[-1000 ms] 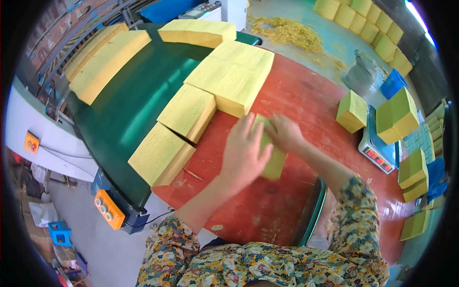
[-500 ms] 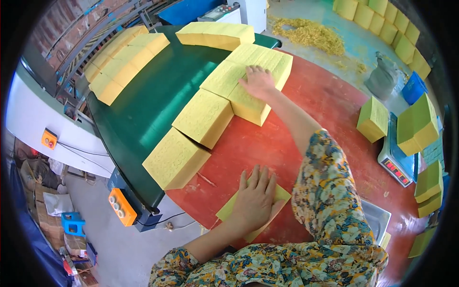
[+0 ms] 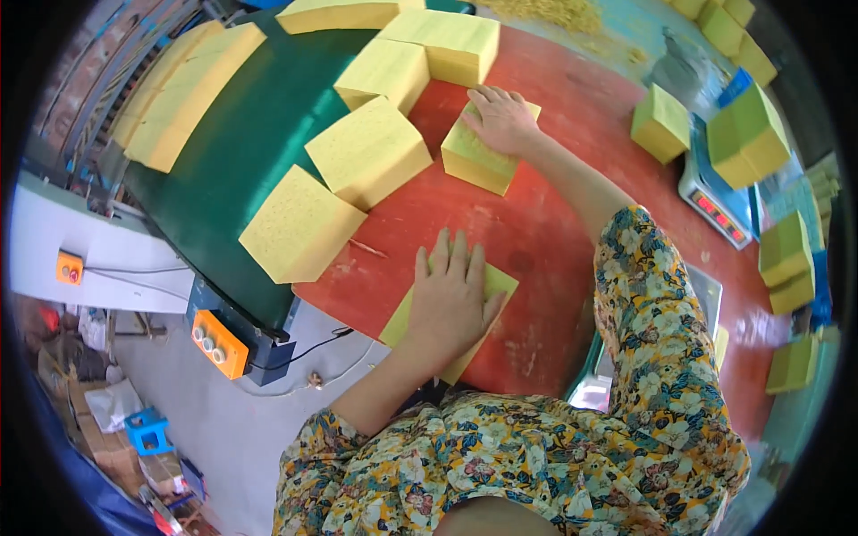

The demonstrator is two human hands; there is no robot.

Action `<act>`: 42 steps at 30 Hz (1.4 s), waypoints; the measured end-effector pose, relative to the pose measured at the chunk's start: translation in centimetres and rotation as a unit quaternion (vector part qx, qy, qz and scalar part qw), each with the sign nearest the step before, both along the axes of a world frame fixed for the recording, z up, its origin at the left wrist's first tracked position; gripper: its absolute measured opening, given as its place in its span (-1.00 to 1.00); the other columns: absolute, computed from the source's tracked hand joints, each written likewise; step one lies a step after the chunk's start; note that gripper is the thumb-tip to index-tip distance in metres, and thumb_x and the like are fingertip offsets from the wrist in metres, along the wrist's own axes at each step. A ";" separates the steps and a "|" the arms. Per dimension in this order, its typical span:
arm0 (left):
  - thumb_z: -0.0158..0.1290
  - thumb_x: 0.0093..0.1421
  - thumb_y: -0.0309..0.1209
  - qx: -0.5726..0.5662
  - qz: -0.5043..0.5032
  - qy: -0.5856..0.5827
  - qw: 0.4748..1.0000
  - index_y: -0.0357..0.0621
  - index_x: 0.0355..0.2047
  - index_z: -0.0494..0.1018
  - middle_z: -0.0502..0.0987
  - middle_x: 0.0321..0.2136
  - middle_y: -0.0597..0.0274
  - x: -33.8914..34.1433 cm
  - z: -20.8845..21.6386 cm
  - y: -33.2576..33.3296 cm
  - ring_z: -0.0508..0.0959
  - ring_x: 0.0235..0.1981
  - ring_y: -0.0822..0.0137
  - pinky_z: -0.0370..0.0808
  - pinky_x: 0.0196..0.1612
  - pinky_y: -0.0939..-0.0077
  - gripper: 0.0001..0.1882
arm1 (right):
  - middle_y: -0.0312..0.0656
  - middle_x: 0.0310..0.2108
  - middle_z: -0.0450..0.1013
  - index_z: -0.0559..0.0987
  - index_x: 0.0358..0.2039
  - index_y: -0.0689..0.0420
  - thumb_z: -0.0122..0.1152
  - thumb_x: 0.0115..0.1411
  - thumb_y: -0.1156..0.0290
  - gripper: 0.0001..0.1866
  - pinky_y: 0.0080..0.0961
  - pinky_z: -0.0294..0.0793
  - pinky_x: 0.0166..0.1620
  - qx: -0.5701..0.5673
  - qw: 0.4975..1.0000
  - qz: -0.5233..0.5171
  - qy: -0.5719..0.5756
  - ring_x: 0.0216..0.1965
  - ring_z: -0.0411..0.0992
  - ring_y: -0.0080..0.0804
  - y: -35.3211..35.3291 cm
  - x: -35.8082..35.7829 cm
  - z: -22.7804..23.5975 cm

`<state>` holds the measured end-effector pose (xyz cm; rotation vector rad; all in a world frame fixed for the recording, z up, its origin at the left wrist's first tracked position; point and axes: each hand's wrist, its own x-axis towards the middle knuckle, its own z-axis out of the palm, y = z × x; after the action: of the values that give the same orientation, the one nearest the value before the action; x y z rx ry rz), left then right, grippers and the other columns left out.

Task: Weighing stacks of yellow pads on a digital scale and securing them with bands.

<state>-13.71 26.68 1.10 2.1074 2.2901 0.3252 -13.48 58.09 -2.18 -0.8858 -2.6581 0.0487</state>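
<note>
My right hand (image 3: 508,123) reaches over a block-shaped stack of yellow paper (image 3: 474,168) on the red tabletop (image 3: 545,214). Its fingers hook over the stack's far edge and the thumb lies across the top. Nearer my body, my left hand (image 3: 447,304) lies flat with spread fingers on a low yellow paper piece (image 3: 499,284); most of that piece is hidden under the palm. Left of both hands, a slanting row of yellow stacks, among them a near one (image 3: 299,228) and a middle one (image 3: 366,147), straddles the border with the green belt (image 3: 201,210).
More yellow stacks (image 3: 192,94) line the belt's far left. A scale (image 3: 715,201) carrying a stack stands at the right. An orange button box (image 3: 219,344) is beside the belt's near end. A blue stool (image 3: 147,431) stands on the floor.
My right hand has drawn one paper stack away from the group toward me, opening a gap of red tabletop. The left hand still lies on the low piece. The whole view has shifted.
</note>
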 end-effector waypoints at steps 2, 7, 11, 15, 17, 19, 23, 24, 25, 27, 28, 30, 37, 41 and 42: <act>-0.02 0.22 0.04 0.004 -0.031 0.000 1.000 -0.31 0.20 0.26 0.22 0.24 -0.21 -0.1 -0.3 0.3 0.12 0.32 -0.17 0.06 0.30 -0.16 -0.26 | -0.10 0.27 0.24 0.33 0.23 0.10 -0.17 0.34 -0.07 -0.38 -0.13 0.09 0.31 -0.002 1.000 -0.023 -0.020 0.30 0.17 -0.16 -0.4 2.9 0.2; 0.03 0.21 -0.01 0.075 -0.064 -0.015 0.995 -0.38 0.25 0.15 0.20 0.25 -0.23 -0.6 -0.2 -0.8 0.11 0.33 -0.15 0.07 0.31 -0.09 -0.20 | -0.08 0.29 0.22 0.29 0.26 0.13 -0.16 0.33 -0.10 -0.34 -0.12 0.05 0.33 -0.006 1.000 0.003 -0.014 0.33 0.12 -0.14 -7.5 10.1 0.4; 0.07 0.21 -0.14 0.162 -0.093 -0.074 0.980 -0.44 0.28 0.07 0.15 0.28 -0.30 -2.6 -1.5 -0.4 0.12 0.32 -0.18 0.06 0.33 0.00 -0.20 | -0.06 0.30 0.21 0.30 0.26 0.11 -0.15 0.32 -0.08 -0.35 -0.13 0.03 0.34 0.006 1.000 -0.013 0.000 0.34 0.11 -0.15 -12.3 11.5 -0.8; 0.04 0.24 -0.16 0.156 -0.048 -0.011 0.987 -0.40 0.28 0.08 0.16 0.26 -0.33 -2.1 0.3 0.2 0.20 0.27 -0.21 0.19 0.28 0.03 -0.25 | -0.05 0.23 0.28 0.37 0.18 0.10 0.07 0.25 0.15 -0.47 -0.15 0.13 0.29 0.064 0.978 -0.109 0.164 0.28 0.19 -0.13 -15.9 15.5 2.1; 0.02 0.25 -0.15 0.074 -0.031 -0.037 0.996 -0.38 0.27 0.09 0.19 0.23 -0.32 -3.6 0.0 -1.0 0.26 0.22 -0.22 0.29 0.21 0.02 -0.27 | -0.02 0.00 0.45 0.46 0.01 0.16 0.20 0.16 0.37 -0.60 -0.18 0.37 0.09 0.049 0.926 -0.135 0.350 0.07 0.39 -0.06 -21.6 15.2 3.1; -0.05 0.30 -0.13 0.032 -0.020 -0.045 0.998 -0.31 0.26 0.13 0.26 0.16 -0.29 -4.4 -0.3 -1.5 0.39 0.09 -0.23 0.47 0.01 -0.01 -0.34 | -0.03 -0.35 0.49 0.54 -0.27 0.24 0.15 0.17 0.48 -0.86 -0.34 0.47 -0.21 -0.153 0.866 -0.131 0.458 -0.30 0.50 -0.17 -28.9 15.0 3.0; -0.03 0.28 -0.17 0.022 -0.095 -0.039 0.994 -0.24 0.27 0.14 0.26 0.16 -0.26 -3.4 -1.5 -3.5 0.36 0.12 -0.21 0.43 0.06 -0.01 -0.36 | -0.15 -0.21 0.54 0.55 -0.18 0.22 0.01 0.31 0.35 -0.77 -0.39 0.47 -0.15 -0.591 0.600 -0.200 0.500 -0.22 0.50 -0.38 -41.6 15.9 -7.0; -0.03 0.28 -0.17 0.024 -0.115 -0.040 0.992 -0.24 0.27 0.14 0.26 0.16 -0.26 -2.7 -1.4 -4.2 0.36 0.12 -0.21 0.43 0.06 -0.01 -0.36 | -0.17 -0.12 0.54 0.54 -0.07 0.20 -0.02 0.35 0.28 -0.70 -0.37 0.47 -0.08 -0.680 0.418 -0.244 0.551 -0.13 0.50 -0.39 -43.0 15.8 -9.0; -0.03 0.27 -0.18 0.021 -0.145 -0.052 0.988 -0.25 0.27 0.13 0.26 0.16 -0.25 -2.1 -1.0 -5.2 0.35 0.12 -0.21 0.42 0.08 0.01 -0.35 | -0.17 -0.12 0.54 0.54 -0.07 0.20 -0.02 0.35 0.28 -0.70 -0.37 0.47 -0.08 -0.669 0.415 -0.249 0.564 -0.13 0.50 -0.39 -43.4 15.3 -10.3; -0.03 0.27 -0.18 0.027 -0.194 -0.064 0.978 -0.26 0.28 0.13 0.27 0.15 -0.25 -1.3 -0.5 -6.7 0.34 0.12 -0.20 0.40 0.10 0.03 -0.35 | -0.18 0.03 0.48 0.43 0.12 0.18 -0.09 0.39 0.14 -0.55 -0.32 0.41 0.06 -0.656 0.251 -0.064 0.709 0.01 0.46 -0.37 -42.5 13.8 -11.6; -0.01 0.26 -0.19 0.050 -0.203 -0.069 0.976 -0.29 0.27 0.14 0.27 0.15 -0.28 -1.5 -0.4 -7.2 0.37 0.10 -0.21 0.39 0.10 0.04 -0.34 | -0.17 0.03 0.47 0.41 0.15 0.17 -0.08 0.40 0.13 -0.54 -0.32 0.37 0.11 -0.663 0.267 -0.068 0.696 0.04 0.44 -0.35 -41.6 13.1 -10.1; 0.01 0.26 -0.20 0.073 -0.189 -0.110 0.973 -0.30 0.27 0.15 0.30 0.14 -0.25 -2.6 -1.1 -7.9 0.40 0.09 -0.15 0.39 0.11 0.10 -0.34 | -0.19 0.02 0.47 0.40 0.15 0.19 -0.09 0.40 0.14 -0.54 -0.36 0.40 0.09 -0.647 0.334 -0.073 0.681 0.03 0.44 -0.38 -41.9 14.1 -9.1; 0.02 0.33 -0.26 -0.048 -0.160 -0.598 0.784 -0.21 0.19 0.28 0.42 0.09 0.11 -1.7 -1.2 -7.2 0.44 0.09 0.30 0.44 0.10 0.40 -0.52 | -0.06 -0.07 0.44 0.49 0.08 0.25 0.01 0.37 0.22 -0.58 -0.41 0.37 0.09 -0.345 0.767 -0.084 0.534 0.03 0.41 -0.28 -41.9 21.8 1.6; -0.03 0.37 -0.30 0.031 -0.215 -0.546 0.809 -0.20 0.21 0.24 0.41 0.09 0.13 7.1 -0.9 -3.1 0.48 0.04 0.33 0.54 0.02 0.44 -0.53 | 0.06 0.21 0.23 0.51 0.09 0.13 0.15 0.20 0.47 -0.59 -0.24 0.19 0.27 -0.101 0.853 -0.147 0.490 0.26 0.19 -0.02 -37.6 26.3 5.8; -0.03 0.37 -0.29 0.035 -0.234 -0.626 0.743 -0.20 0.23 0.22 0.41 0.08 0.13 9.4 -2.4 -1.2 0.49 0.03 0.32 0.56 0.00 0.44 -0.52 | 0.06 0.26 0.18 0.50 0.10 0.12 0.15 0.18 0.50 -0.57 -0.22 0.16 0.29 -0.102 0.839 -0.153 0.511 0.30 0.15 0.00 -36.4 28.0 6.0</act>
<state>-4.29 25.48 -1.31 1.4924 0.9316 1.2859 14.48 21.73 3.83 -0.9626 -1.5102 0.5666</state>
